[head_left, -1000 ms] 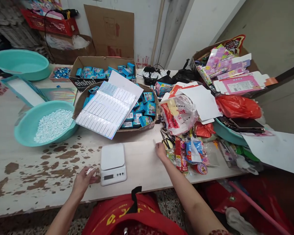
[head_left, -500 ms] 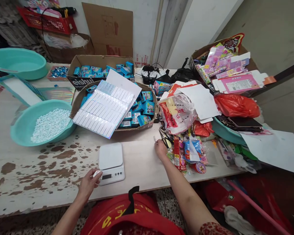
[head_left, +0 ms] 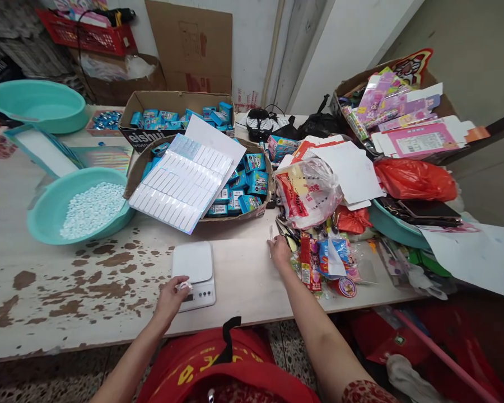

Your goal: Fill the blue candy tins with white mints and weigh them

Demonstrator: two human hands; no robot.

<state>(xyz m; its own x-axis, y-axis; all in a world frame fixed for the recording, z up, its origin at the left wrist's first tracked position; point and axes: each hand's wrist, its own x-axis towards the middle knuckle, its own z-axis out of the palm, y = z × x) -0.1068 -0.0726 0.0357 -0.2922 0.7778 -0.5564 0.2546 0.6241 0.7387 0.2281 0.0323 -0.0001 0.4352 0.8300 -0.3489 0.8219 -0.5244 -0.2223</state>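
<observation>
My left hand (head_left: pixel 169 298) is closed over the front edge of a white digital scale (head_left: pixel 192 262), pinching a small crumpled white piece (head_left: pixel 185 285) above its display. The scale's platform is bare. Farther right, my right hand (head_left: pixel 280 253) rests low on the table with its fingers closed around a thin, pale, stick-like thing (head_left: pixel 271 231). What kind of stick it is, I cannot make out. Scissors (head_left: pixel 293 240) with dark handles lie just beyond that hand. Candy packets (head_left: pixel 311 263) are beside its wrist.
At left stands a turquoise basin (head_left: pixel 42 225) of white pellets (head_left: pixel 94 210). A printed sheet (head_left: pixel 180 182) covers part of a carton (head_left: pixel 159 220) of blue packs. Plastic bags (head_left: pixel 308 196), papers (head_left: pixel 348 170) and a box of pink packaging (head_left: pixel 415 140) crowd the right side.
My left hand has moved right and slightly up, from the scale's left corner to over its display, with the white piece in it. The stick in my right hand now points more upright.
</observation>
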